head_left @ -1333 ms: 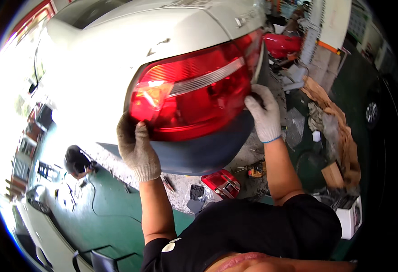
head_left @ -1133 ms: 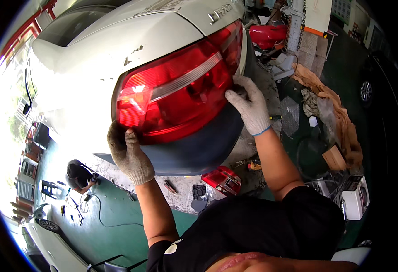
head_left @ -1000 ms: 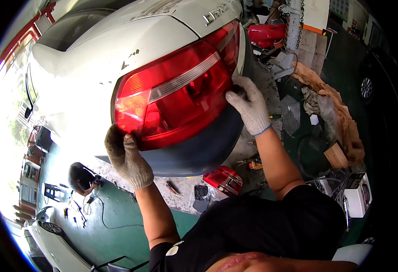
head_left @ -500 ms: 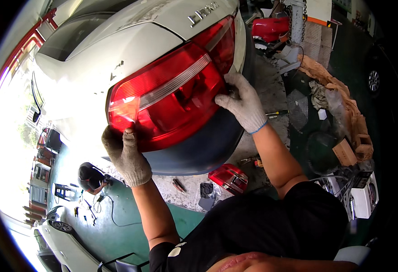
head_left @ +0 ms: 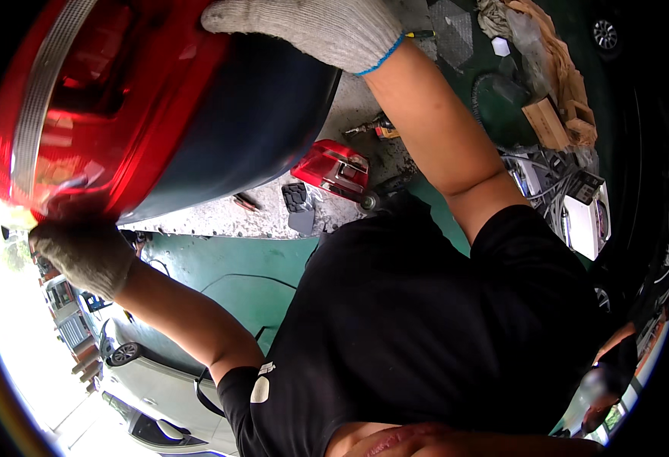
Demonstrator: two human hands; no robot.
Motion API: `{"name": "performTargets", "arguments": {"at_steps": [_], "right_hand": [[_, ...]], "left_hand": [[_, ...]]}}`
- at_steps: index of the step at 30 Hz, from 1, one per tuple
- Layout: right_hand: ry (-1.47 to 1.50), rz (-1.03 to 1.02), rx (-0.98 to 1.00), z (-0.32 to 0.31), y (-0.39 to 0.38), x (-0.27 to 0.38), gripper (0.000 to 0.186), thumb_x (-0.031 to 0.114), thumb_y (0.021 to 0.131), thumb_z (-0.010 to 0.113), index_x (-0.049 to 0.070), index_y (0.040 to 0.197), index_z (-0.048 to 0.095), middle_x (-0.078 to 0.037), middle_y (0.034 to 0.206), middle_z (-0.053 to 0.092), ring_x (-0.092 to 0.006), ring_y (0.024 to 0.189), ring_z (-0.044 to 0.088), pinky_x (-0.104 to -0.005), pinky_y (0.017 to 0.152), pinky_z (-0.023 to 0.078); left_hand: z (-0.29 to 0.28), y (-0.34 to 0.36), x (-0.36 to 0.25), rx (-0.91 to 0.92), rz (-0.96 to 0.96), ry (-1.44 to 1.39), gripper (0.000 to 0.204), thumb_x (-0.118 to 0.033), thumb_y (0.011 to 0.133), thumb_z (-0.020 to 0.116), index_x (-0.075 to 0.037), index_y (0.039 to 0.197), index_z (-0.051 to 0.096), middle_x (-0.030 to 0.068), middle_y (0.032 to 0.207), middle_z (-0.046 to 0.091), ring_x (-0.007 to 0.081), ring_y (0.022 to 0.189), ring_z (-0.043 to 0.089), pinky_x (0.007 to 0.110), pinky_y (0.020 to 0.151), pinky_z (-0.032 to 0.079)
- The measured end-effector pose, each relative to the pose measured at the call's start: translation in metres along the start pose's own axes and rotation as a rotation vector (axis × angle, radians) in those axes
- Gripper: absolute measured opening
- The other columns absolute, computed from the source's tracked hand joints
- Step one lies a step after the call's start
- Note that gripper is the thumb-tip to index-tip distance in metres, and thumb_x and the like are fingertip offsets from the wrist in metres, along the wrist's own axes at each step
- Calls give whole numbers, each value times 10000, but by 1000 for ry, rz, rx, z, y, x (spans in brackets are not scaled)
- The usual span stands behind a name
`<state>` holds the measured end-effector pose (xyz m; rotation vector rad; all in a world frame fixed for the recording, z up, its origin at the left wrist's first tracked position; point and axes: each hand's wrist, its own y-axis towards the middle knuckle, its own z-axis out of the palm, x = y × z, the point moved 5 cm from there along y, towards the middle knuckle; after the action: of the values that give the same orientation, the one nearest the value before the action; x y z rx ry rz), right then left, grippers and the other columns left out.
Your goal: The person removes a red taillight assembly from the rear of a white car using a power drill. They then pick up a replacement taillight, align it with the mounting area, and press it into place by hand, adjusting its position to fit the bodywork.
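Observation:
A large red tail light (head_left: 144, 84) with a clear stripe fills the upper left, up against the dark bumper (head_left: 266, 122) of a car. My right hand (head_left: 319, 32), in a knitted glove with a blue cuff, grips its right edge, the thumb laid across the front; the other fingers are partly out of view. At the lower end of the lamp my left hand (head_left: 87, 255), also gloved, is closed on its edge, in shadow. Below the bumper, another red lamp unit (head_left: 334, 169) lies on a pale, stained platform (head_left: 205, 219).
On the platform are a drill (head_left: 384, 128), pliers (head_left: 246, 202) and a black tray (head_left: 296, 198). Cardboard boxes (head_left: 546, 123) and a white case with cables (head_left: 584, 221) stand to the right. A pale car (head_left: 174, 388) is parked lower left; another person (head_left: 608, 381) appears lower right.
My view has shifted and closed in on the tail light, which now sits farther up and left. Both hands stay on it; the right one now reaches the upper edge of view.

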<state>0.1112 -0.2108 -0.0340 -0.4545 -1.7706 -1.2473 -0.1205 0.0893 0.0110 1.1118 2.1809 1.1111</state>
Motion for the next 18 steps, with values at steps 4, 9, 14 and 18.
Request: {"name": "performTargets", "arguments": {"at_steps": [4, 9, 14, 18], "right_hand": [[-76, -114, -16, -12, -3, -2, 634, 281, 935, 874, -66, 1395, 611, -223, 1332, 679, -259, 1169, 697, -349, 970, 604], [-83, 175, -85, -65, -53, -74, 579, 369, 921, 864, 27, 1358, 699, -147, 1215, 769, -235, 1099, 744, -354, 976, 593], [-370, 711, -491, -148, -232, -234, 452, 415, 984, 740, 44, 1238, 782, -165, 1181, 805, -299, 1085, 770, -398, 970, 578], [-404, 1125, -567, -160, -436, -335, 377, 383, 998, 673, 21, 1068, 752, -145, 934, 726, -266, 874, 701, -407, 791, 534]], "left_hand": [[-2, 1, -13, 3, -143, 64, 319, -226, 999, 708, -42, 1177, 518, 227, 1009, 726, 444, 853, 751, 555, 741, 606], [-3, 3, -4, -19, -141, 140, 621, -268, 873, 851, -22, 1291, 462, 259, 1148, 687, 471, 996, 751, 595, 827, 630], [-12, 3, -13, -3, -165, 217, 635, -268, 908, 833, -11, 1318, 422, 256, 1221, 639, 434, 1039, 749, 544, 848, 675], [-4, 25, 61, -130, -145, 5, 804, -283, 793, 948, -37, 1356, 428, 220, 1258, 667, 395, 1092, 758, 545, 909, 661]]}}
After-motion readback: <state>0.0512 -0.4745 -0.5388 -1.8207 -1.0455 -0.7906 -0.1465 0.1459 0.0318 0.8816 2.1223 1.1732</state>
